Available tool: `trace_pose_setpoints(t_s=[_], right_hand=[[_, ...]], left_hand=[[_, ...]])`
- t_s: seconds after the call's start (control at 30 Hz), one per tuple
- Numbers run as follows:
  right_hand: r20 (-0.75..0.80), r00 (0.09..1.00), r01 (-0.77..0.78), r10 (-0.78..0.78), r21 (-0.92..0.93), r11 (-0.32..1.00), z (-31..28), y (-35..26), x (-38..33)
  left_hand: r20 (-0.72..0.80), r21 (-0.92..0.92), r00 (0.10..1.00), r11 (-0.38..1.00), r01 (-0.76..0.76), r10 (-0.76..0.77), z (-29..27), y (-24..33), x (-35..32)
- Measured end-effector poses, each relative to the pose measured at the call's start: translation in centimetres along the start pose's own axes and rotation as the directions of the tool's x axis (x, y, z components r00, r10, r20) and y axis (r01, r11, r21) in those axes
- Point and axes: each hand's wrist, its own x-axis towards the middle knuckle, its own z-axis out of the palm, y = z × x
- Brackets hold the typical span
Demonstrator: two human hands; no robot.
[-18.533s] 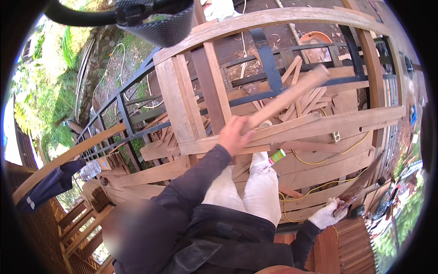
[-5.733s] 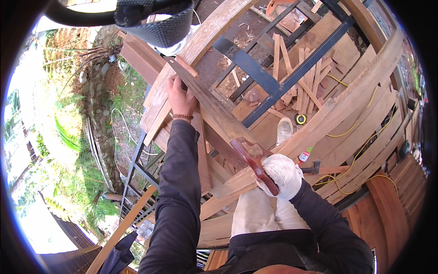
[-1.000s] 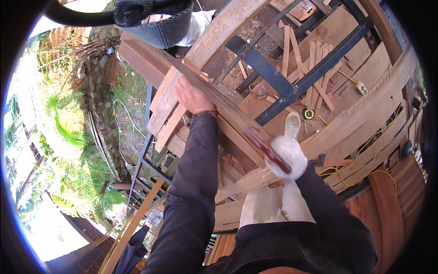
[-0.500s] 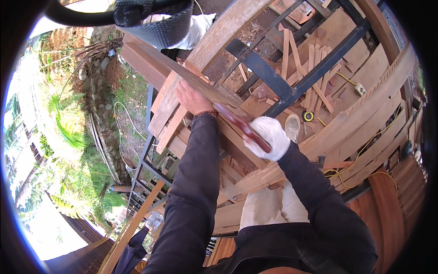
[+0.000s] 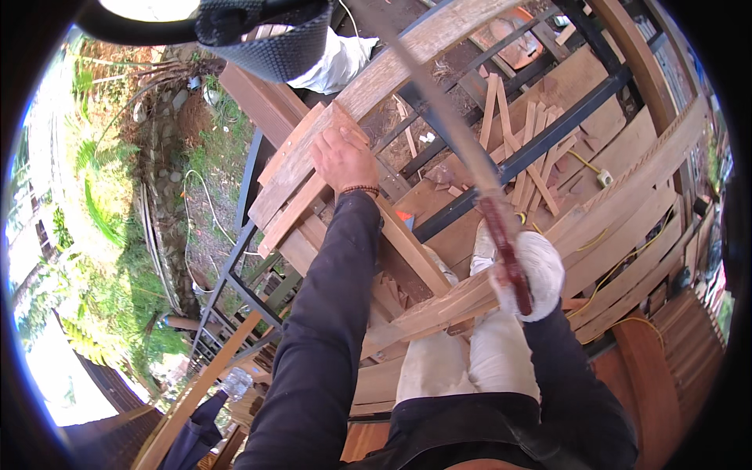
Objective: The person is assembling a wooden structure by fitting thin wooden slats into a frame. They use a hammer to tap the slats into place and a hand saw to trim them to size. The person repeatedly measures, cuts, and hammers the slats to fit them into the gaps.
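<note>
In my gloved right hand [image 5: 540, 274] is the reddish-brown handle of a long-bladed hand tool [image 5: 504, 243]. Its narrow brown blade slants up and away to the left, smeared by motion, so I cannot tell whether it is a saw or a machete. Bare but for a beaded bracelet, my left hand [image 5: 345, 160] curls its fingers over a wooden piece [image 5: 343, 119] at the corner of the timber frame. Beneath it lie stacked boards [image 5: 282, 192] with angled ends. The blade stands apart from the left hand.
A black metal bar [image 5: 540, 145] crosses the frame. Below it lie thin wood offcuts [image 5: 540, 125] on plywood, with a yellow cord and white socket [image 5: 604, 178]. A long timber rail [image 5: 423, 317] runs before my legs. A grey woven strap [image 5: 266, 47] hangs overhead; greenery lies at left.
My right hand has swung right and towards me, lifting the blade away from the frame corner beside my left hand. The left hand stays at the corner, its fingers now more curled.
</note>
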Motion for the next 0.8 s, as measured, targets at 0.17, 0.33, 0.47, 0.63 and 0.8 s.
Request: trace_pose_setpoints(t_s=[0.17, 0.33, 0.47, 0.63, 0.8], right_hand=[[0.172, 0.985, 0.096, -0.033, -0.374, 0.922, -11.4, 7.2, -3.6], [0.478, 0.865, 0.398, -0.152, -0.47, 0.788, -15.0, 10.5, 0.5], [0.611, 0.791, 0.463, 0.041, -0.64, 0.614, -15.7, 14.1, 2.0], [0.633, 0.722, 0.471, 0.28, -0.746, 0.471, -16.5, 17.1, 1.1], [0.488, 0.82, 0.287, 0.298, -0.802, 0.525, -15.9, 13.6, 0.7]], left_hand=[[0.033, -0.064, 0.999, 0.997, 0.045, -0.042, -0.6, 0.3, 0.0], [-0.042, -0.155, 0.999, 0.988, 0.013, -0.019, -0.6, 0.0, 0.0], [0.062, -0.396, 0.995, 0.917, -0.045, 0.076, -1.3, -2.2, -0.2], [0.094, -0.432, 0.976, 0.891, -0.139, 0.198, -4.6, -8.8, -1.4], [0.335, -0.152, 0.924, 0.978, -0.142, 0.186, -8.8, -15.3, -3.1]])
